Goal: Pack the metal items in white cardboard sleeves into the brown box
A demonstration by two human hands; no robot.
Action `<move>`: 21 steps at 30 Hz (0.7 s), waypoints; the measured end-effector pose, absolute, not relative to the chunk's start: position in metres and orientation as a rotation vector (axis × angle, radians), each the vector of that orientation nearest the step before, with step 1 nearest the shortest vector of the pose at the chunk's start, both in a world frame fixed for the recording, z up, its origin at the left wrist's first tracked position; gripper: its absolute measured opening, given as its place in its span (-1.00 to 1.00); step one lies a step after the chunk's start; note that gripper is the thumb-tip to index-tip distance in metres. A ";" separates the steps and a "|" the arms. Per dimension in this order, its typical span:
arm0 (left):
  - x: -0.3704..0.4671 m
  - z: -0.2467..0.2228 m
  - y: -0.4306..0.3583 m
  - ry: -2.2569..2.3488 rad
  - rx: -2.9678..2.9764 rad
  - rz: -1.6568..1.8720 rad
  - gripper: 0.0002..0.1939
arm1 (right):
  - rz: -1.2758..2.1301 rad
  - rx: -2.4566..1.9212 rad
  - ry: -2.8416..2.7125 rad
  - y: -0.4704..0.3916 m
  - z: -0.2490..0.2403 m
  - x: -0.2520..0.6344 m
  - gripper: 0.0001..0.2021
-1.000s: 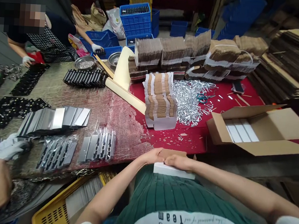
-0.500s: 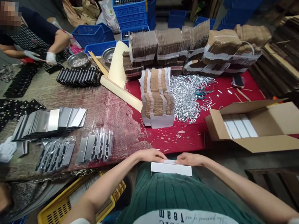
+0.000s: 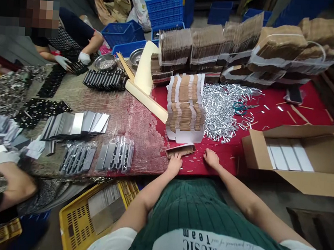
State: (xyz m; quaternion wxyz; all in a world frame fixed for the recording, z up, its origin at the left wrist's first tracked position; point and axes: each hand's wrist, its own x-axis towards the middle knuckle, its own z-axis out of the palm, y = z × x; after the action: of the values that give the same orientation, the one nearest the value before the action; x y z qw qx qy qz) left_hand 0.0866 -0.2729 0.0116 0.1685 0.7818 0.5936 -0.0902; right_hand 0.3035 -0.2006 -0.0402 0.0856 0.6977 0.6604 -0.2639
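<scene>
A small open cardboard box [image 3: 186, 150] lies near the front edge of the red table cover, brown inside with a white flap. My left hand [image 3: 176, 164] is at its front side, fingers closed on its edge. To the right, my right hand [image 3: 211, 158] rests on the red cloth, fingers curled; whether anything small is in them is hidden. Behind the box stand bundled folded cartons [image 3: 185, 118], with a pile of silvery metal pieces [image 3: 223, 109] beside them.
A large carton [image 3: 250, 152] holding white boxes is at the right. Bagged metal parts [image 3: 115, 156] and metal plates [image 3: 77, 124] lie left. Green scissors [image 3: 240, 108] touch the metal pile. Two other people work at the left. A yellow crate [image 3: 78, 217] stands below.
Both hands have moved forward from my lap to the table. The white box at my waist is gone from there, and an open box now lies under my left hand. The view has shifted right-to-left.
</scene>
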 end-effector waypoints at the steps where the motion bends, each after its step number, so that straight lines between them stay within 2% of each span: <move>1: 0.090 0.008 -0.278 1.679 2.253 -0.239 -0.80 | -0.805 2.083 1.973 -0.204 -0.041 0.306 -0.82; 5: 0.049 0.020 -0.297 1.679 2.349 0.085 -0.76 | -1.044 2.046 2.092 -0.218 -0.035 0.308 -0.77; 7: -0.006 0.032 -0.302 2.024 2.174 0.158 -0.70 | -1.117 2.090 2.127 -0.219 -0.033 0.294 -0.69; 9: -0.068 0.040 -0.307 2.516 1.796 0.097 -0.62 | -1.060 2.215 2.060 -0.216 -0.032 0.272 -0.58; 11: -0.118 0.041 -0.316 2.785 1.471 -0.006 -0.53 | -0.995 2.183 2.000 -0.212 -0.032 0.251 -0.53; 15: -0.138 0.025 -0.336 2.723 1.472 -0.177 -0.44 | -0.934 1.993 1.985 -0.212 -0.034 0.242 -0.54; 18: -0.120 0.015 -0.338 2.550 1.585 -0.268 -0.45 | -0.862 2.105 1.906 -0.223 -0.039 0.269 -0.50; 21: -0.118 0.016 -0.328 2.447 1.582 -0.319 -0.45 | -0.865 2.213 1.828 -0.239 -0.046 0.303 -0.55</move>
State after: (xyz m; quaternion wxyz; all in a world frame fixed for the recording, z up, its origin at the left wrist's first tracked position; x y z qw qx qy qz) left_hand -0.1175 -0.3277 0.0164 0.1050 0.5368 0.8301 -0.1082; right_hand 0.3029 -0.2391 -0.0462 0.0721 0.7363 0.6081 -0.2878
